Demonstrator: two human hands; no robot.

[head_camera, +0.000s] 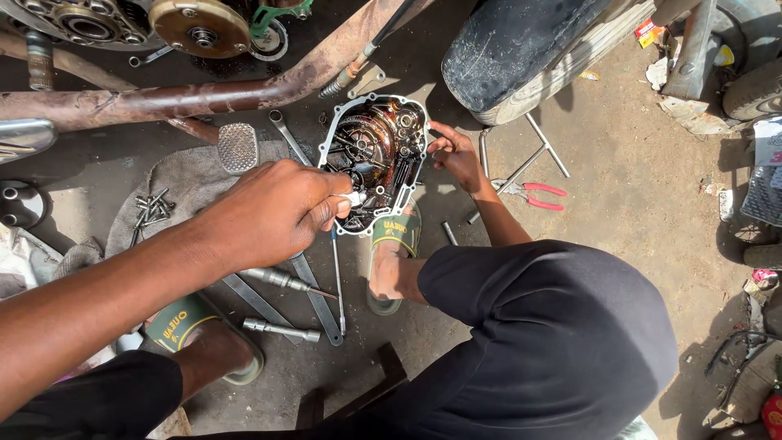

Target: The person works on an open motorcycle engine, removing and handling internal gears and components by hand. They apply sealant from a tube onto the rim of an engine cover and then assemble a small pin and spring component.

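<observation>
Two hands work on an engine side cover lying inner face up on the dirt ground, between the person's sandalled feet and a rusty frame tube. Left hand is curled shut, pinching a small whitish piece at the cover's lower left edge; what the piece is cannot be told. Right hand rests on the cover's right rim, fingers bent, steadying it, nothing else in its grip.

Progress, judged: cover is already off the engine and open, oily insides exposed, so removal is done; cleaning or scraping of the rim looks in hand, refitting not yet done.

Around: heap of bolts on a grey rag, ribbed foot pedal just above it, flat spanners and a socket bar near the left foot, red-handled pliers and a T-handle wrench to the right, a tyre above. Right foot in a green sandal touches the cover's lower edge.

In the way: left forearm hides part of the tools, tube and tyre crowd the cover's top side.
</observation>
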